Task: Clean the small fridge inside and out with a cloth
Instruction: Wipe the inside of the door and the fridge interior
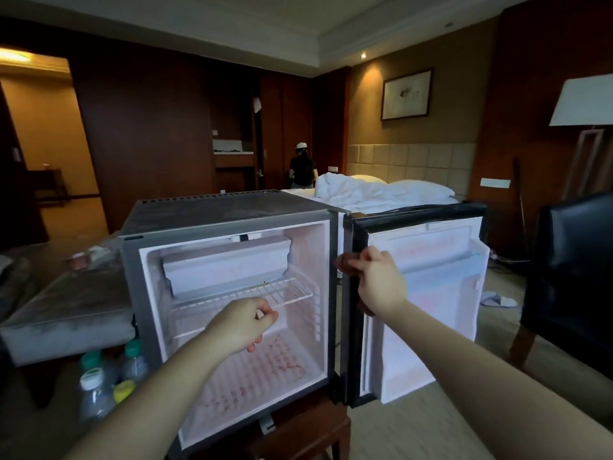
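A small grey fridge (225, 207) stands on a wooden stand with its door (438, 293) swung open to the right. The white interior holds a freezer box (229, 263) and a wire shelf (288, 292). Red marks cover the fridge floor (282, 363) and the door lining. My left hand (242, 323) reaches inside and pinches the front edge of the wire shelf. At the hinge-side edge of the door, my right hand (374, 280) grips a brown cloth (346, 262) and holds it against the black door seal.
Several plastic water bottles (99, 383) stand on the floor at the lower left, beside a grey upholstered bench (66, 310). A bed (381, 194) with white bedding lies behind the fridge. A black chair (577, 267) stands right. A person (302, 167) stands far back.
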`<state>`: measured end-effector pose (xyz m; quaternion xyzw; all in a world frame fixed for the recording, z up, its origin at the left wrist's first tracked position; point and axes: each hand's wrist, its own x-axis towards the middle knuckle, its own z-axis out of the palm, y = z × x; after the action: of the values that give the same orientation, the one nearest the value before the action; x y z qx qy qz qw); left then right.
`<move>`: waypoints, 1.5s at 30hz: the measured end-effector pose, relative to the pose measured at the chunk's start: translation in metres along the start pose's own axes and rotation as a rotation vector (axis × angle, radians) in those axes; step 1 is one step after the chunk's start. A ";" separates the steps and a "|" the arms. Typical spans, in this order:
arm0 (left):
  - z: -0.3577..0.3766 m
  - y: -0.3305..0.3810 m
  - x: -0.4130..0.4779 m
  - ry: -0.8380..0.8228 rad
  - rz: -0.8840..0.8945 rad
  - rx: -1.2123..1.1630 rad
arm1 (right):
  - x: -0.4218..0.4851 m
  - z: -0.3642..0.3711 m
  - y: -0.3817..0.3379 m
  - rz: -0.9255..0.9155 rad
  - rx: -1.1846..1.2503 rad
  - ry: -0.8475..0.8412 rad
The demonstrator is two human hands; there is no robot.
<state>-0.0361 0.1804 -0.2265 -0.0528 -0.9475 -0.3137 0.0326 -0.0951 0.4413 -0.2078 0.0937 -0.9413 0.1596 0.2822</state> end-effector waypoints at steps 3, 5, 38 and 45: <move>-0.008 -0.011 -0.005 0.011 -0.045 -0.024 | -0.009 0.009 0.004 0.042 0.017 -0.039; -0.012 -0.015 -0.009 0.038 -0.077 -0.083 | -0.006 -0.003 0.004 0.016 0.051 0.072; 0.057 -0.116 -0.138 0.153 -0.278 -0.065 | -0.150 0.088 -0.039 0.123 0.484 -0.234; 0.073 -0.122 -0.129 0.141 -0.308 0.058 | -0.156 0.115 -0.036 0.315 0.569 -0.179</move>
<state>0.0748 0.1165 -0.3693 0.1161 -0.9484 -0.2903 0.0521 -0.0141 0.3805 -0.3771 0.0359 -0.8830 0.4487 0.1330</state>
